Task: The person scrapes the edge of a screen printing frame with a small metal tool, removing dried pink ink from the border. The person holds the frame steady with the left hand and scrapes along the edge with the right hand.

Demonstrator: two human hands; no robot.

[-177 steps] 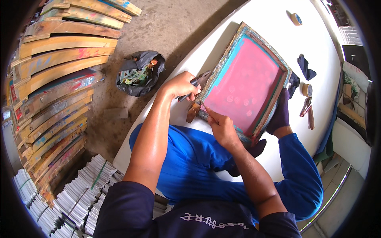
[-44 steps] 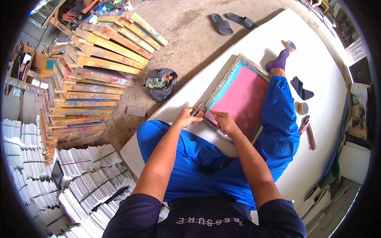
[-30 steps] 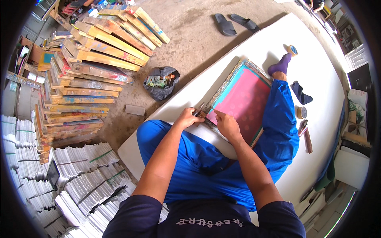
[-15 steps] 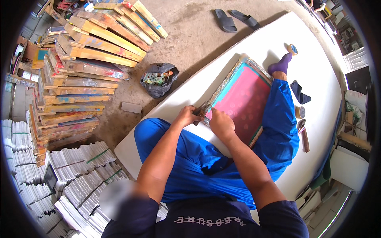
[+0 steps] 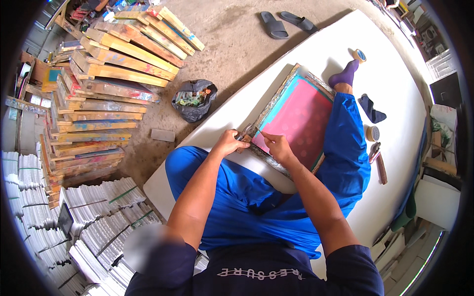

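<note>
A screen-printing frame [image 5: 275, 100] lies tilted on the white board under me, its pink mesh [image 5: 302, 118] edged with teal. My left hand [image 5: 230, 143] is closed round the frame's near-left corner, thumb on top. Just inside that corner, my right hand [image 5: 277, 148] is over the teal border, its index finger and thumb pinched towards the edge. Something thin seems to stick out from that pinch, too small to name. My outstretched leg in blue trousers [image 5: 340, 133] lies along the frame's right side, the purple-socked foot [image 5: 344, 75] by its far corner.
On the white board [image 5: 405, 123] to the right are two tape rolls [image 5: 359, 55], a dark cloth piece [image 5: 370, 109] and a brown-handled tool [image 5: 381, 169]. Leftward on the floor stand a black rubbish bag [image 5: 194, 100], stacked wooden frames [image 5: 98, 118] and white bundles [image 5: 106, 200]. Sandals [image 5: 274, 24] lie beyond.
My right hand has shifted slightly right, its fist opening into a pinch with the index finger reaching towards the corner. The left hand stays at the corner, thumb now laid across it.
</note>
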